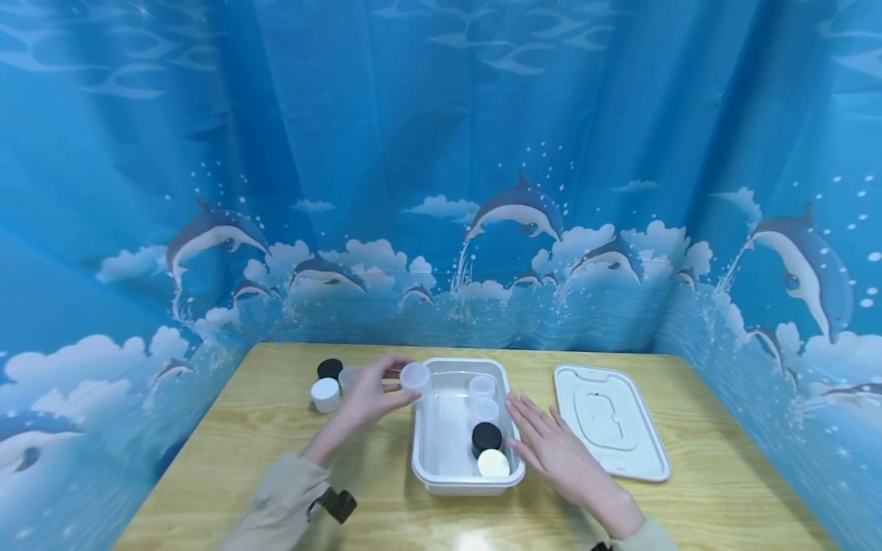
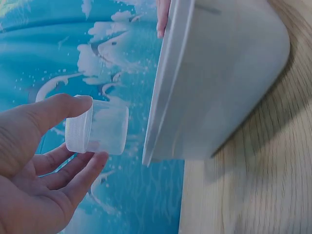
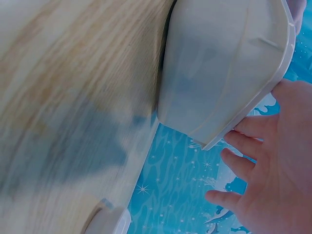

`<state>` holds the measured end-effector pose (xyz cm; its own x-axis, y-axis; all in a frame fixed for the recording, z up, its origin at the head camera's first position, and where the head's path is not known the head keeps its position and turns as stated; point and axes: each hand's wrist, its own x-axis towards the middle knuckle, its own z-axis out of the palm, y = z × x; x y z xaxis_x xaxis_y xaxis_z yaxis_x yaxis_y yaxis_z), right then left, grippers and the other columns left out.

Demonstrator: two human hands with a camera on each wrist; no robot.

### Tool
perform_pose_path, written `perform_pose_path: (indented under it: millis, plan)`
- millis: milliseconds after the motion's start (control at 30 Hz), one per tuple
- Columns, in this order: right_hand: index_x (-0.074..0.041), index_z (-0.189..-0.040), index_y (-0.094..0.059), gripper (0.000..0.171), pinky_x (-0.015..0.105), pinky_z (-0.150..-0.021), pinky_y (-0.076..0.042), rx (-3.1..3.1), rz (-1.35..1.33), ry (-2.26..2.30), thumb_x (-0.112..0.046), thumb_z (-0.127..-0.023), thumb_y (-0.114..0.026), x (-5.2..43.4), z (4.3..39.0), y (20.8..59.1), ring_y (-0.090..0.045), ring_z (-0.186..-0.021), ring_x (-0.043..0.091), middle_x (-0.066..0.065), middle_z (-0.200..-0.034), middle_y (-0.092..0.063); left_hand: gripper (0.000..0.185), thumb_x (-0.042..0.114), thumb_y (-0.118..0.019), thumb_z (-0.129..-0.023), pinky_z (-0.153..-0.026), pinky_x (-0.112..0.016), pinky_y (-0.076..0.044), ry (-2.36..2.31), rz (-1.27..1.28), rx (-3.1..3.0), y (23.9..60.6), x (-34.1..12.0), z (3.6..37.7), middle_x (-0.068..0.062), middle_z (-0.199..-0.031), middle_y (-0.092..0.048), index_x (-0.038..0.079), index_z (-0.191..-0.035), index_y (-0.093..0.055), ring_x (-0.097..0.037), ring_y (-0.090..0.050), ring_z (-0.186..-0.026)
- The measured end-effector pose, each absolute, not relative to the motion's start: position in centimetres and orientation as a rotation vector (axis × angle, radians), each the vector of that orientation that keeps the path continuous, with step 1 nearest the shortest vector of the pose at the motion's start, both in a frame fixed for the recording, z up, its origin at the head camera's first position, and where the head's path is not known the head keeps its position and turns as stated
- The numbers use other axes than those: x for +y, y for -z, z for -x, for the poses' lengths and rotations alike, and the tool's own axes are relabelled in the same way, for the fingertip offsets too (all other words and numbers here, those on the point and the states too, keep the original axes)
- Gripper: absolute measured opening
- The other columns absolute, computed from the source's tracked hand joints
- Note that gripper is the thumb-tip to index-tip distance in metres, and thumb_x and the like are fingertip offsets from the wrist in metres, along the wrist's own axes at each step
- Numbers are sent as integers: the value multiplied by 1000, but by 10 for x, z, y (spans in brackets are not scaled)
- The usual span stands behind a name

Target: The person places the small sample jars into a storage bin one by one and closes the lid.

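Note:
My left hand (image 1: 372,394) pinches a small translucent screw-top jar (image 2: 108,126) between thumb and fingers, up beside the left rim of a white plastic box (image 1: 429,480). In the head view that jar overlaps the box's left edge. Inside the box, along its right side, stand two translucent jars, a black-lidded jar (image 1: 486,437) and a white-lidded jar (image 1: 494,464). My right hand (image 1: 554,451) rests with extended fingers at the box's right rim; the right wrist view shows the fingertips right at that rim.
Left of the box stand a black-lidded jar (image 1: 330,369), a white jar (image 1: 325,396) and a translucent jar (image 1: 349,377) partly behind the left hand. A white box lid (image 1: 644,440) lies on the wooden table (image 1: 227,459) at the right. A blue dolphin curtain (image 1: 413,153) hangs behind.

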<state>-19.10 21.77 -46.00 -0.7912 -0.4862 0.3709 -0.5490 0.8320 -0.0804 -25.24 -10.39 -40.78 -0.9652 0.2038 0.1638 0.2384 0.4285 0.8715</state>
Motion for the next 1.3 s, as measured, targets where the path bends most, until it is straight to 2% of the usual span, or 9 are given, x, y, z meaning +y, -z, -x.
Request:
perform_pose_path:
  millis: [233,433,667,800,1000,1167,1300]
  plan:
    - [-4,-153,-42,59,64,-115,-33,-2668,-787,-256,-34,-104,-55,218,191,460,-40,-145,32,11,-158,-41,52,9,-85,-80,-91,-39,-61,1483,585,-2713,405,-86,250,-13,-123,-67,4,-126,-62,-34,-65,-113]
    - [-3,-152,-43,59,64,-115,-32,-2664,-791,-265,-34,-104,-55,218,191,459,-40,-145,32,12,-157,-42,48,9,-85,-80,-89,-31,-61,1409,825,-2821,408,-75,246,-9,-118,-66,7,-122,-61,-29,-64,-113]
    - [-3,-153,-42,59,64,-115,-32,-2660,-797,-273,-33,-104,-55,218,190,459,-39,-145,32,13,-157,-43,50,5,-85,-77,-83,-21,-59,1224,1167,-2899,413,-66,241,-11,-118,-68,5,-123,-65,-26,-66,-108]
    - [-3,-153,-42,59,64,-115,-32,-2662,-794,-278,-33,-104,-55,218,191,459,-40,-145,32,13,-157,-43,47,3,-86,-76,-80,-17,-58,1080,1316,-2945,413,-62,241,-7,-116,-70,8,-119,-68,-20,-65,-105]
    - [-3,-153,-42,59,65,-115,-32,-2670,-789,-275,-34,-104,-55,218,191,459,-40,-144,33,13,-157,-43,43,0,-87,-72,-75,-13,-54,878,1433,-2998,412,-55,241,-3,-103,-71,9,-109,-69,-9,-63,-93]
    - [-3,-153,-42,59,65,-115,-32,-2679,-788,-280,-34,-104,-55,218,191,459,-40,-145,33,13,-157,-44,38,-1,-85,-69,-69,-12,-49,608,1519,-2989,412,-49,236,-1,-94,-71,13,-100,-68,-6,-60,-80]
    - [-3,-153,-42,59,65,-115,-32,-2685,-787,-277,-35,-104,-54,218,191,459,-39,-145,33,13,-157,-43,37,0,-84,-70,-66,-15,-45,403,1496,-3008,413,-45,231,1,-92,-70,17,-99,-68,-5,-53,-74]
